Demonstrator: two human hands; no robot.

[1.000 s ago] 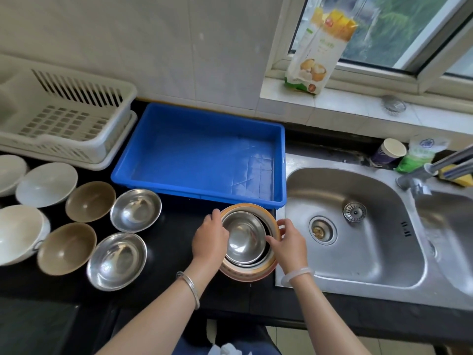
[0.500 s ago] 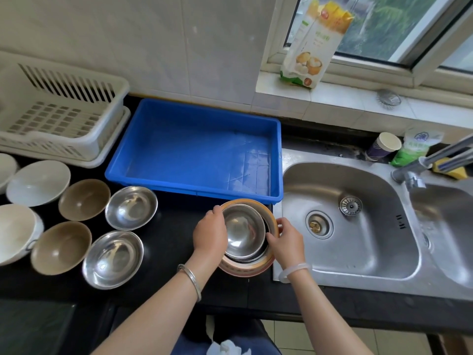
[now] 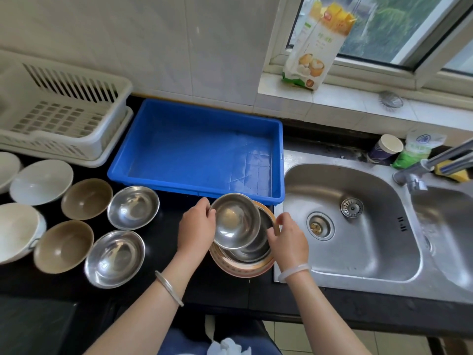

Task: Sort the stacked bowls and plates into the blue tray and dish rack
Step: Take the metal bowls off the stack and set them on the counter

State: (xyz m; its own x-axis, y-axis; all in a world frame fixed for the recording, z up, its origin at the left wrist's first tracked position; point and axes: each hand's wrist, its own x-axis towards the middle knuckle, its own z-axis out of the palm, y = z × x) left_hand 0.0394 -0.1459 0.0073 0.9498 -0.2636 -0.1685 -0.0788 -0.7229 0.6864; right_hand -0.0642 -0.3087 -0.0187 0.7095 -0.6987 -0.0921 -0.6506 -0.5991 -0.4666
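Steel bowl (image 3: 235, 221) tilts in your left hand (image 3: 197, 226), pinched at its rim above the stack (image 3: 243, 262) by the surface's sink-side edge; your right hand (image 3: 289, 239) steadies the stack's rim. Slick metal could slip and clatter down.

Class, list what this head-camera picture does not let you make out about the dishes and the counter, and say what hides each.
- Stack, head view: the count of dishes under the lifted steel bowl; nesting shows only rims.
- White bowls: cut off by the left edge.
- Tap: its base runs past the right edge.
- Carton on the sill: print too small to read.
- Left hand: fingertips hidden behind the bowl's rim.
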